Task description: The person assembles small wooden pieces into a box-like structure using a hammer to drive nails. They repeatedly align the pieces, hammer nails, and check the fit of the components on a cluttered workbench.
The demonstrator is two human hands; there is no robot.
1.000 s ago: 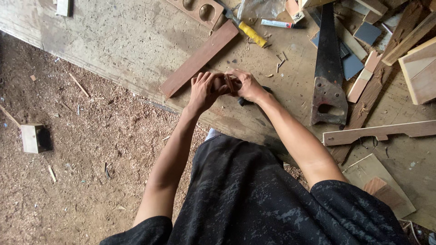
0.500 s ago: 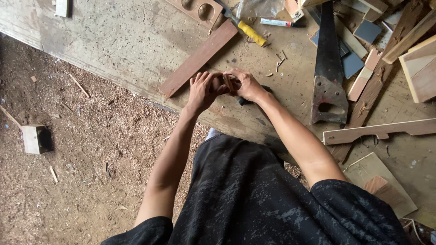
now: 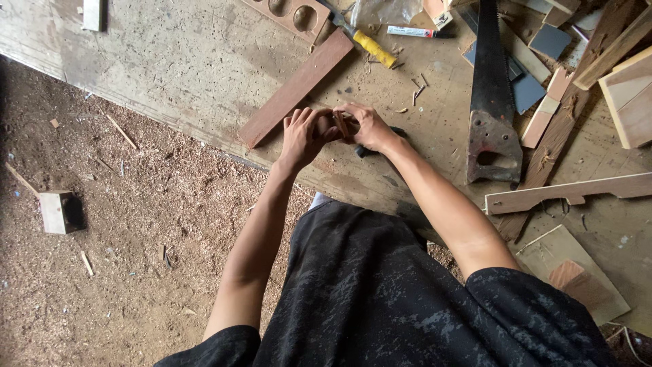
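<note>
1. Small brown wooden piece [image 3: 337, 124], right between both hands, held above the near part of the counter [image 3: 176, 61]; its exact shape is hard to make out behind the fingers.
2. Left hand [image 3: 303, 134] comes in from the left, fingers spread and curled against the piece, thumb side pressed to it; a partly open grip rather than a fist.
3. Right hand [image 3: 367, 126] is closed around the other end of the piece, knuckles up, touching the left hand's fingertips.
4. Just under the right wrist a dark tool handle [image 3: 377, 144] pokes out on the counter; what it belongs to cannot be told.
5. Reddish-brown plank [image 3: 297, 87] lies diagonally just beyond the left hand, close but apart from it.
6. Further up, a yellow-handled tool [image 3: 374, 48] lies near the plank's far end, with a white marker [image 3: 412, 31] beside it.
7. To the right, a hand saw [image 3: 492, 95] lies with its blade pointing away and its worn handle nearest the person, well apart from the right hand.
8. Beside the saw: grey-blue blocks [image 3: 528, 88] and pale wood offcuts [image 3: 628, 95] in a scatter.
9. Long notched wooden strip [image 3: 570, 191] lies across the counter to the right of the forearm.
10. A board with round holes [image 3: 291, 15] sits at the top edge of the view.
11. Down left, the sawdust-covered floor [image 3: 136, 258] carries a small wooden block [image 3: 56, 211].
</note>
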